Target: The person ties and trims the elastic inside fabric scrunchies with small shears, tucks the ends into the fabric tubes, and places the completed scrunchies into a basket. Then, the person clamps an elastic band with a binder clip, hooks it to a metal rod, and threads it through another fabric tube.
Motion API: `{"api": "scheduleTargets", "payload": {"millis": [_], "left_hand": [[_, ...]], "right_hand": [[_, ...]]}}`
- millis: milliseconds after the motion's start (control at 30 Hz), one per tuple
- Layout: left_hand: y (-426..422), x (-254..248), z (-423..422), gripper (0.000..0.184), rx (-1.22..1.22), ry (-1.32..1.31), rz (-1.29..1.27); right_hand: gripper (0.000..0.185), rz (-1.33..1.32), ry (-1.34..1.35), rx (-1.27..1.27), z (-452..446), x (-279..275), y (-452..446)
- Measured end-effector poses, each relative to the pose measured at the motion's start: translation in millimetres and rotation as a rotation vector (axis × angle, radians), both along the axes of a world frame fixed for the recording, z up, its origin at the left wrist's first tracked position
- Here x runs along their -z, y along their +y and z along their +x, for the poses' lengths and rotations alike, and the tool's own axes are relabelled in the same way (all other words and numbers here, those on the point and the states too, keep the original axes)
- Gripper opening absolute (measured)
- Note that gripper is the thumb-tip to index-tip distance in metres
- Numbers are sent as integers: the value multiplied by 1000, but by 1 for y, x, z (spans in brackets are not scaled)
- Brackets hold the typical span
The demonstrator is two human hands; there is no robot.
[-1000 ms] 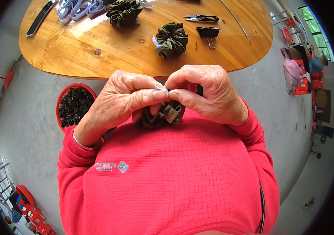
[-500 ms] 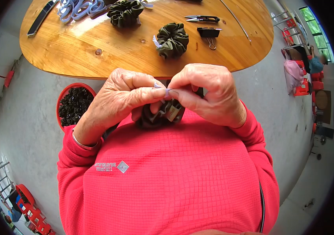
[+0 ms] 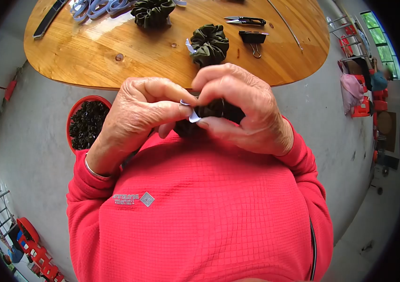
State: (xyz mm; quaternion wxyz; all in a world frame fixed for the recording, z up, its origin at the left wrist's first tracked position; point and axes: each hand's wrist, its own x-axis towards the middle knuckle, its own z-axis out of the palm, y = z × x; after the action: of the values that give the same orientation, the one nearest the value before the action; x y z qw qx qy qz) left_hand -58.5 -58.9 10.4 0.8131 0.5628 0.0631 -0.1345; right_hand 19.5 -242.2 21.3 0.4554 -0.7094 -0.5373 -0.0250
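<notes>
The left hand [image 3: 136, 110] pinches a pale lilac elastic strip [image 3: 194, 117] between thumb and forefinger. The right hand [image 3: 249, 103] curves over a dark green scrunchie [image 3: 188, 130] in front of the chest, its thumb near the strip's lower end; whether it grips anything I cannot quite tell. Beyond, on the wooden table [image 3: 87, 58], lie another scrunchie [image 3: 210, 43], thread snips [image 3: 248, 20] and a black binder clip [image 3: 253, 37].

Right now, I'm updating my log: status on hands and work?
Left hand pinches pale strip. Right hand at dark fabric bundle, grip unclear. Nothing visibly in the way.
</notes>
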Motion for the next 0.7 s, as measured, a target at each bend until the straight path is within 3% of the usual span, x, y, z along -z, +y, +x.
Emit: {"api": "scheduleTargets", "payload": {"millis": [233, 367, 533, 600, 700], "left_hand": [[-1, 1, -1, 14, 29, -28, 103], [3, -9, -1, 17, 62, -75, 215], [3, 1, -8, 17, 61, -633, 616], [0, 6, -5, 22, 17, -985, 910], [-3, 8, -6, 25, -82, -1178, 1145]], "right_hand": [[19, -289, -51, -1, 1, -1, -5], [16, -252, 159, -110, 3, 3, -7], [17, -220, 402, -218, 4, 6, -8], [18, -220, 423, -217, 4, 8, -7], [19, -218, 428, -191, 2, 12, -4]]}}
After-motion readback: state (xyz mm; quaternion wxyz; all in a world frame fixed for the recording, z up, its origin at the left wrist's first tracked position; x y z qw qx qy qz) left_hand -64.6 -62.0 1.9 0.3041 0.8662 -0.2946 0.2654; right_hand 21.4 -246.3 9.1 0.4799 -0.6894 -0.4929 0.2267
